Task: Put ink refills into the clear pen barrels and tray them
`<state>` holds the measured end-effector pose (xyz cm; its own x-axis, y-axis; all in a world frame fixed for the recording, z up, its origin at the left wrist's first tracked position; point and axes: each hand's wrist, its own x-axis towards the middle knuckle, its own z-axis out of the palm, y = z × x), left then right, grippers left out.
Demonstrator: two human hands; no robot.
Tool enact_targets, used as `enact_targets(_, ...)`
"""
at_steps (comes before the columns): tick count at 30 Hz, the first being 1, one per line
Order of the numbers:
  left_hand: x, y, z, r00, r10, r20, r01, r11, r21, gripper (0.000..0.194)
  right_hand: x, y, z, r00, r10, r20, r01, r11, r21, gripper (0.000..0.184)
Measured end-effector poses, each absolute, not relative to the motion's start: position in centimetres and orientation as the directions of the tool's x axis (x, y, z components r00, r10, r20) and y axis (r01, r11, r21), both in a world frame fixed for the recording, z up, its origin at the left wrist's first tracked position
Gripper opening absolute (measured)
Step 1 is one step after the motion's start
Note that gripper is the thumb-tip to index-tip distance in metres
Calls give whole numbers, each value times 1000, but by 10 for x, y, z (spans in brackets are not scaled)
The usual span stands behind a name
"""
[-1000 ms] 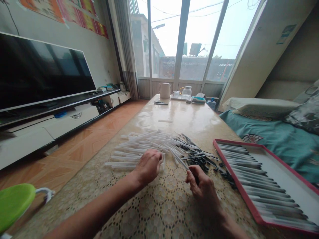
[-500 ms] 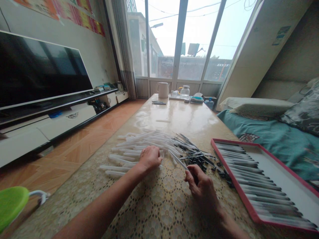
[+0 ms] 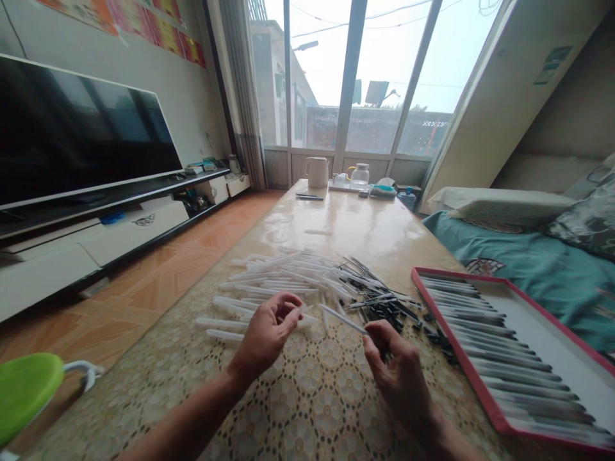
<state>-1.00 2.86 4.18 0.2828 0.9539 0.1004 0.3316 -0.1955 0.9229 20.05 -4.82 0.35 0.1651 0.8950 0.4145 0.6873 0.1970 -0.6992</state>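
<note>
The **left hand** (image 3: 265, 336) and **right hand** (image 3: 398, 378) are staying apart above the lace-patterned surface (image 3: 307, 403). The right hand is pinching one thin white plastic tube (image 3: 343, 319), while the left is hovering palm-up, fingers curled, apparently empty, before a loose pile of dozens of white plastic tubes (image 3: 273, 276). Beside them, dozens of small black plastic pieces (image 3: 382, 314) are lying scattered, and a red-rimmed white tray (image 3: 456, 349) is holding about twenty tubes in neat rows.

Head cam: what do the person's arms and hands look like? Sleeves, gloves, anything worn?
Bare. The left forearm and right forearm show no sleeves, and the left hand and right hand wear no gloves. No watch, cable or marking shows.
</note>
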Motion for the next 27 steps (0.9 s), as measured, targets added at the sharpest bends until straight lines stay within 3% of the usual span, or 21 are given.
enact_targets(2, -21, 16, 35, 262, 963, -70, 54, 57, 997, 19, 197, -52, 5, 109, 887, 449, 671, 267, -692, 14)
enact_targets(4, -28, 6, 26, 239, 953, -188, -130, 224, 966, 21, 195, -55, 7, 48, 878, 477, 656, 332, -678, 12)
enact_targets(8, -33, 0, 11, 253, 933, -256, -315, 329, 890, 23, 192, -58, 7, -12, 873, 488, 671, 369, -643, 8)
enact_targets(22, -28, 4, 3, 382, 905, -187, -179, 271, 946, 22, 191, -56, 1, -137, 872, 470, 697, 421, -580, 6)
enact_targets(27, -26, 4, 3, 396, 904, -161, -170, 244, 955, 24, 192, -53, -2, -284, 844, 455, 781, 479, -401, 7)
